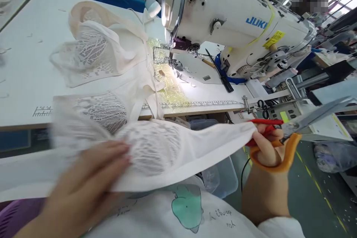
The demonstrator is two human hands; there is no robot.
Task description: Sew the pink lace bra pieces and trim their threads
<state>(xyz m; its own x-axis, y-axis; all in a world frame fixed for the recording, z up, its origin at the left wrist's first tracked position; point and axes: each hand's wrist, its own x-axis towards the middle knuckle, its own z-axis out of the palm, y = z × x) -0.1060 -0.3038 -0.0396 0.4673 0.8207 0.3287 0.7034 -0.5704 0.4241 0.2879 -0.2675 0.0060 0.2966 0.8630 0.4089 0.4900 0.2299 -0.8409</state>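
Note:
My left hand [89, 178] presses and grips a white lace garment piece [156, 148] held over my lap, just below the table's front edge. My right hand [264, 148] pinches the right tip of that same piece while its fingers sit in the orange and red handles of a pair of scissors [306, 122], whose blades point up and to the right, away from the cloth. More joined lace cups [92, 52] trail back over the white sewing table [25, 63] toward the needle.
A white JUKI sewing machine [237, 18] stands at the right of the table, its lit needle area [174, 63] by the fabric. A ruler strip [200, 103] runs along the table edge. A clear plastic bin [223, 178] sits below. The floor has yellow lines [318, 186].

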